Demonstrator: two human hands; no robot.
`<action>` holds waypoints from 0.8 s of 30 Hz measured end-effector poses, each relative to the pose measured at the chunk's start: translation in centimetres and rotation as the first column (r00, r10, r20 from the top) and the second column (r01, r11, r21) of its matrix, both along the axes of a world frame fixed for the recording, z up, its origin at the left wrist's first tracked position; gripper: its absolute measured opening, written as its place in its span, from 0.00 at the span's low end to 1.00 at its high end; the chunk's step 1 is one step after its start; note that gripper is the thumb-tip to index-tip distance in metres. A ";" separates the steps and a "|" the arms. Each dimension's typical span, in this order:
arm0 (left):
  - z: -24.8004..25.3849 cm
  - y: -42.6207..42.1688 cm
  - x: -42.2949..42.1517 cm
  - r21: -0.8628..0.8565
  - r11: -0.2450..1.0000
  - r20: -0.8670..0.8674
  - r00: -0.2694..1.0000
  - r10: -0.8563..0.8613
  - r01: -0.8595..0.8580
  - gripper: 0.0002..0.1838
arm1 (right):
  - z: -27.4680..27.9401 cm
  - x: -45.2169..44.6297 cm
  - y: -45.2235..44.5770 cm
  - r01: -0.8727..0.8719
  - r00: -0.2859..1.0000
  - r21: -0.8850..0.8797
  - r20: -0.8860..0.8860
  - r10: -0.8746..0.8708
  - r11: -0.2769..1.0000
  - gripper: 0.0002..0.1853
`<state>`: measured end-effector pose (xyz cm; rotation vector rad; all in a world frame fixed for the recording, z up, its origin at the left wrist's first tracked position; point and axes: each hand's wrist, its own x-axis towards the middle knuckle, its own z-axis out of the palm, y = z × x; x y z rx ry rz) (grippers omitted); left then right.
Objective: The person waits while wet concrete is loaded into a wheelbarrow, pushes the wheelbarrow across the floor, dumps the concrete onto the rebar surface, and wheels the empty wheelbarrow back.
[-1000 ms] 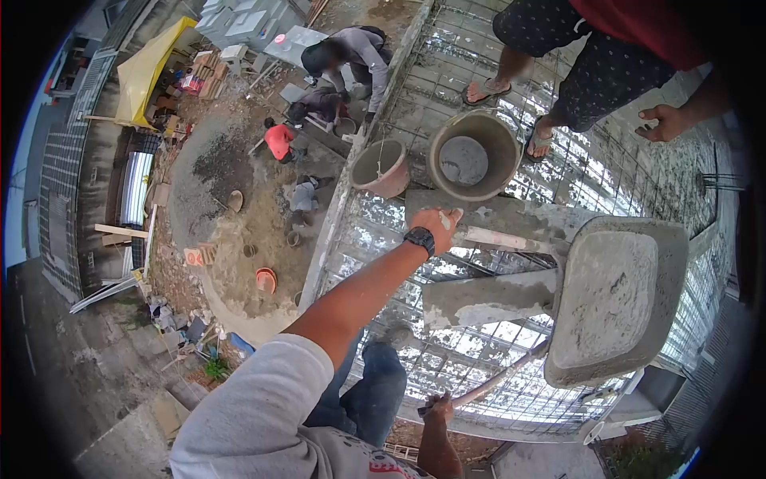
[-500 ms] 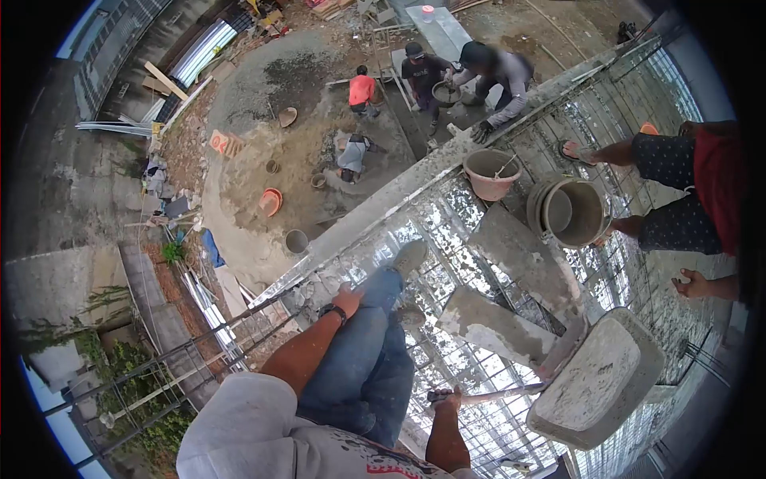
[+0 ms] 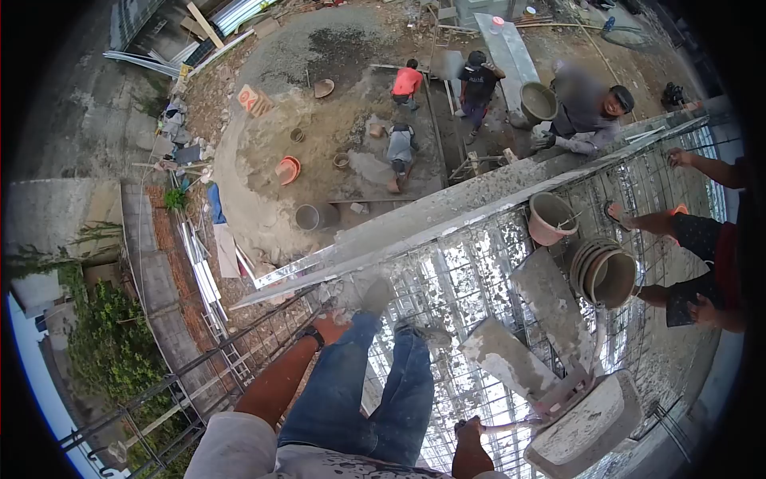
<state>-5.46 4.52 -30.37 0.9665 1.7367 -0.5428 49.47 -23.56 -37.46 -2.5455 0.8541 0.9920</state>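
with bars of the mesh (image 3: 459, 289) uncovered, the work looks unfinished: the right hand (image 3: 471, 427) grasps a handle (image 3: 511, 426) of the wheelbarrow (image 3: 589, 425) beside the planks (image 3: 504, 358), while the left hand's (image 3: 329, 326) grip, near the jeans (image 3: 331, 387), cannot be told.

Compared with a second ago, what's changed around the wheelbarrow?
The left hand let go of the wheelbarrow and moved back beside the left leg. The right hand stayed on its handle. The pink bucket and the two boards stayed on the grid.
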 end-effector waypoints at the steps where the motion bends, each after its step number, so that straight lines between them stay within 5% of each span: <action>1: -0.6 -1.0 -0.6 -0.032 0.998 0.008 0.999 -0.054 0.054 0.48 | -1.2 0.1 -0.6 -0.045 0.999 -0.009 -0.014 0.045 0.999 0.17; 5: 0.6 -1.9 -4.4 -0.060 0.949 -0.109 0.943 -0.314 0.309 0.44 | -6.1 1.0 -6.7 -0.447 0.889 -0.008 -0.118 0.443 0.895 0.16; 6: 1.4 -1.5 -5.6 -0.088 0.942 -0.149 0.931 -0.333 0.322 0.42 | -5.0 -0.1 -7.8 -0.770 0.632 0.009 -0.133 0.764 0.638 0.17; 7: 2.3 -1.3 -6.9 -0.119 0.935 -0.189 0.916 -0.353 0.335 0.40 | -4.7 0.5 -7.3 -0.742 0.655 -0.007 -0.224 0.722 0.671 0.17; 8: 3.2 -0.9 -7.8 -0.152 0.925 -0.227 0.898 -0.376 0.348 0.39 | -5.1 0.8 -5.6 -0.285 0.945 -0.118 -0.200 0.259 0.951 0.17; 9: 4.2 -0.1 -8.6 -0.136 0.953 -0.267 0.916 -0.299 0.271 0.38 | 0.6 -2.5 2.3 0.260 0.965 -0.213 0.040 -0.258 0.942 0.18; 13: 1.7 -1.9 -13.7 -0.229 0.941 -0.332 0.889 -0.315 0.248 0.33 | 6.0 -6.4 6.1 0.011 0.999 -0.052 0.036 -0.009 0.999 0.18; 14: 2.4 -1.5 -13.9 -0.279 0.937 -0.327 0.897 -0.299 0.210 0.34 | 6.1 -6.7 7.0 -0.007 0.999 -0.149 0.041 0.013 0.989 0.20; 17: 1.7 -2.9 -14.3 -0.358 0.912 -0.351 0.876 -0.330 0.201 0.38 | 6.9 -6.6 6.7 -0.019 1.000 -0.026 -0.015 0.019 0.999 0.21; 18: 3.5 -2.1 -13.2 -0.404 0.889 -0.340 0.868 -0.363 0.214 0.39 | 6.5 -6.6 7.7 0.010 1.000 -0.163 0.011 -0.009 0.987 0.23; 19: 4.6 -1.5 -12.4 -0.450 0.864 -0.327 0.858 -0.395 0.226 0.40 | 7.6 -6.5 7.4 -0.052 0.996 -0.035 -0.068 0.050 0.998 0.24; 24: 2.5 -3.1 -11.0 -0.345 0.859 -0.240 0.850 -0.470 0.377 0.46 | 5.4 -5.5 6.3 -0.077 0.997 -0.138 -0.037 0.072 0.987 0.26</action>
